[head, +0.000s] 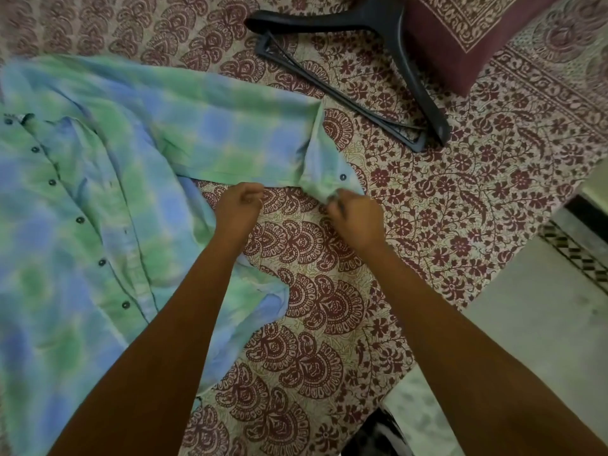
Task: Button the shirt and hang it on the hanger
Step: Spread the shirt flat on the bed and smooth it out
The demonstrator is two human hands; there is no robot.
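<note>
Shirt (98, 179), blue-green check with dark buttons (80, 220); right fingers (335, 201) pinch cuff (329, 166), left fingers (252, 196) curled, grip unclear.

The shirt (82, 225) ran off the left edge. The hook of the hanger (362, 18) was hidden at the maroon cushion (467, 37). Cuff (324, 189) fabric covered the fingertips of the right hand (355, 218). Whether the left hand (235, 209) held anything could not be told.

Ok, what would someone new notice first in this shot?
The blue-green shirt sprawls over the left of the patterned bedsheet. Mid-frame, the right hand pinches its sleeve cuff, with the left hand curled close by. A black hanger lies at the top, beside a maroon cushion.
</note>
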